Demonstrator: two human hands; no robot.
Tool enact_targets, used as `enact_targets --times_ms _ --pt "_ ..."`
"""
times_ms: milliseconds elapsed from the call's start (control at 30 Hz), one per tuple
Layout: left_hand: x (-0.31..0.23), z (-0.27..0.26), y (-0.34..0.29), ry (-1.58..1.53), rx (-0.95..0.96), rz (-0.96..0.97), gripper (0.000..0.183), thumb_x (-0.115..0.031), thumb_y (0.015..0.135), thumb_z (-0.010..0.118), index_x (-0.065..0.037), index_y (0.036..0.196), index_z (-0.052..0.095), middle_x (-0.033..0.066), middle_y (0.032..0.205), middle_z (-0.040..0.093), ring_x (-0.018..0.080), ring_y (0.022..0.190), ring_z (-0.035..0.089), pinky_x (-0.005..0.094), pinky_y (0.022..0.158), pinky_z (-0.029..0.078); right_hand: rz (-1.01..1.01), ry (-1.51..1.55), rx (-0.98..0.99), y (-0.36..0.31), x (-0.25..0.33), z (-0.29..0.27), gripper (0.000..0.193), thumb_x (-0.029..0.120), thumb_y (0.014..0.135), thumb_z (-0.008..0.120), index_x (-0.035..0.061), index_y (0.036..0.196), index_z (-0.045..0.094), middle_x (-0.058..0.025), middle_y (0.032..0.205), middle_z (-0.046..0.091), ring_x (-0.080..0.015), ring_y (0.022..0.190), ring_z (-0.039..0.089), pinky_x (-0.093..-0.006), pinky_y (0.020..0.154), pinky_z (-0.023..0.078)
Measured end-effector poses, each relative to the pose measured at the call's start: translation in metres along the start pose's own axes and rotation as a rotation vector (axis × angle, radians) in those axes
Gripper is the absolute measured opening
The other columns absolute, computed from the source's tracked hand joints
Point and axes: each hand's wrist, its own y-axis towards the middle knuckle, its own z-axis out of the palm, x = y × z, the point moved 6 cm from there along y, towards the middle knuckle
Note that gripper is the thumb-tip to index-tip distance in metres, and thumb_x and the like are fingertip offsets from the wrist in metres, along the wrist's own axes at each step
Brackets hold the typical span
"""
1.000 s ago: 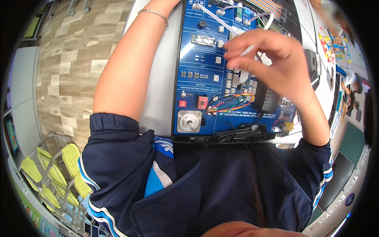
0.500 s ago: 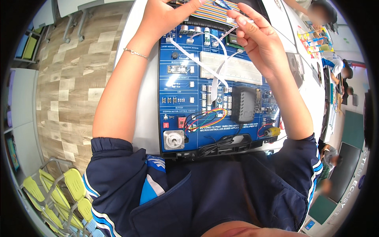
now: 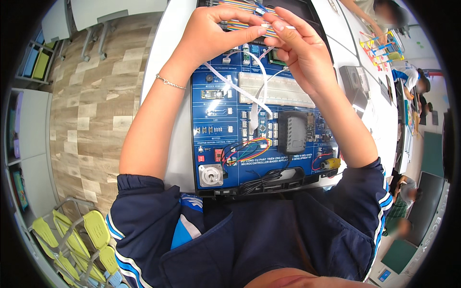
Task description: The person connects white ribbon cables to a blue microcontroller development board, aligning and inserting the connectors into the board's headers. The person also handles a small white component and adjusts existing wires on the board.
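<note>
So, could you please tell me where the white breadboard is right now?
In the head view, the white breadboard lies on the upper half of the blue board, above the black box, its right end near the right hand.

Wht tbl (image 3: 182, 139) w/ blue kit (image 3: 237, 120).

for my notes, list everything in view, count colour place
circuit board: one, blue, on table
table: one, white, beneath board
breadboard: one, white, board's upper middle
box: one, black, right of centre
stepper motor: one, silver, board's lower left
small motor: one, yellow, board's lower right
cables: several, white, across board
cable bundle: one, black, board's near edge
ribbon wires: many, multicoloured, beyond board
chairs: several, lime, lower left
floor: one, brown, left
people: several, varied clothing, far right
small piece: one, white, upper middle
left hand and right hand: two, bare, at small piece
</note>
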Motion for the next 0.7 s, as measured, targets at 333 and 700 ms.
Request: enact_targets --times_ms 333,700 --pt "-0.047 0.007 -0.003 0.540 -0.135 0.503 0.017 -0.011 0.069 0.087 -0.013 0.084 0.079 -0.0024 0.084 0.075 0.0158 0.080 0.066 0.0302 0.079 0.047 -1.092 -1.310 0.116 -0.008 0.068 0.015 0.022 0.023 0.086 0.079 0.0100 0.103 0.076 -0.0077 0.101 0.075 -0.0296 0.095 0.070 -0.0396 0.083 0.052" --pt "-0.064 0.007 -0.013 0.589 -0.367 0.855 0.016 -0.011 0.067 0.085 -0.013 0.079 0.074 -0.0041 0.080 0.071 0.0142 0.073 0.061 0.0312 0.067 0.039 -0.078 -0.692 0.201 0.017 0.022 -0.038 0.022 0.016 0.096 0.073 0.0032 0.114 0.076 -0.0052 0.105 0.076 -0.0086 0.099 0.067 -0.0225 0.091 0.051"
